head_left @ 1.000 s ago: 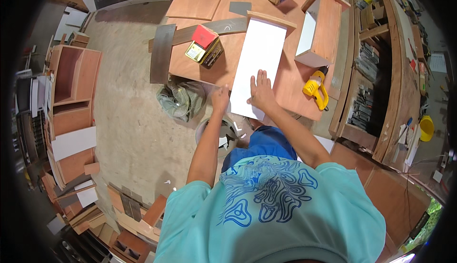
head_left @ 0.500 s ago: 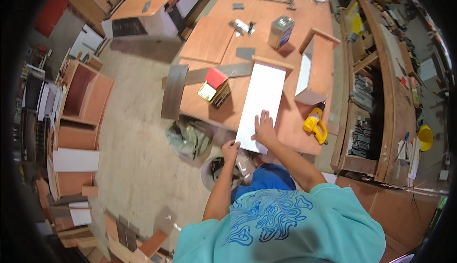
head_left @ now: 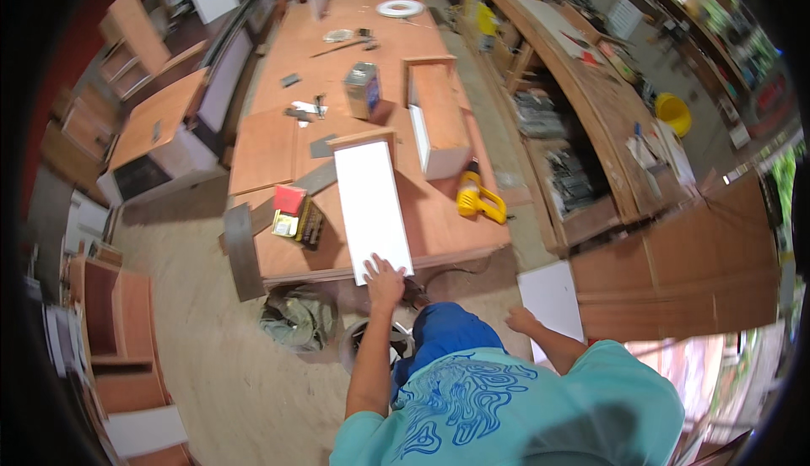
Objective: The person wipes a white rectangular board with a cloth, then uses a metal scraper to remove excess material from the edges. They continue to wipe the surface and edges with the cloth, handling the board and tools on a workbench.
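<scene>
My left hand [head_left: 384, 283] lies with spread fingers on the near end of a long white board [head_left: 371, 196]. The board rests on the wooden table, its near end at the table's front edge, and a wooden crosspiece [head_left: 363, 138] stands at its far end. Off the table to the right is my right hand [head_left: 521, 320], beside a white panel [head_left: 553, 297]; its fingers are blurred and partly hidden. A similar drawer-like piece [head_left: 445, 120] sits right of the board, with a yellow gun-shaped power tool [head_left: 479, 197] near it. To the left stands an open-topped box [head_left: 308, 225] with a red flap.
The large wooden table [head_left: 270, 78] carries a metal can [head_left: 362, 90], dark strips and a white ring [head_left: 400, 8]. A long workbench [head_left: 582, 103] runs along the right. On the floor at front left are a greenish bag [head_left: 297, 318] and a bucket [head_left: 348, 349].
My right hand has left the white board and swung right, away from the table. My left hand has shifted from the board's near corner onto its top. The view has turned right.
</scene>
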Action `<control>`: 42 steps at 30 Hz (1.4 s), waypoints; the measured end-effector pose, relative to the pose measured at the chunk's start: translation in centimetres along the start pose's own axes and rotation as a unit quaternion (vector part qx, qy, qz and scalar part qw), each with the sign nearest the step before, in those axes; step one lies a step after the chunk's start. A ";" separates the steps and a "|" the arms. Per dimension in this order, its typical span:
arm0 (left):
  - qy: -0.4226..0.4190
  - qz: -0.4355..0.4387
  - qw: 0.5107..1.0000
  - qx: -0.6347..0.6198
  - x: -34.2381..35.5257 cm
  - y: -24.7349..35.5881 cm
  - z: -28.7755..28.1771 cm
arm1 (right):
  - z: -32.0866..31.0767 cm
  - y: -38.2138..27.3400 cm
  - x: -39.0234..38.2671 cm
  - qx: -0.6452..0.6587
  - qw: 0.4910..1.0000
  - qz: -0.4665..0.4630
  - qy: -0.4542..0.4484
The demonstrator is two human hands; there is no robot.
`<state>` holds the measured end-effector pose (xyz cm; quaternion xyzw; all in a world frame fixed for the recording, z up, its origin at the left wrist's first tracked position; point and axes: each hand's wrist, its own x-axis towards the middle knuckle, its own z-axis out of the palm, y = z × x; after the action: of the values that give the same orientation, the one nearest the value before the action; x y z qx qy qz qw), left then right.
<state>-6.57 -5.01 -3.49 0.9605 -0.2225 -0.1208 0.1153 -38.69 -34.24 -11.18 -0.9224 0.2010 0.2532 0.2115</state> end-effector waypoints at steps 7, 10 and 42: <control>-0.052 -0.015 0.997 0.047 0.3 -0.1 0.2 | 19.1 14.2 -25.3 0.008 0.929 0.327 -0.173; -0.069 -0.026 0.996 0.048 0.3 0.6 -0.3 | 20.2 12.2 -28.8 -0.025 0.938 0.252 -0.238; -0.171 -0.216 0.958 -0.080 4.0 9.3 -0.9 | -48.2 51.1 13.0 0.119 0.820 0.355 0.434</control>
<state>-6.55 -14.84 -0.82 0.9383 -0.0161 -0.3226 0.1234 -34.39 -103.76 4.66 -0.7692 0.6140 -0.1413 0.1063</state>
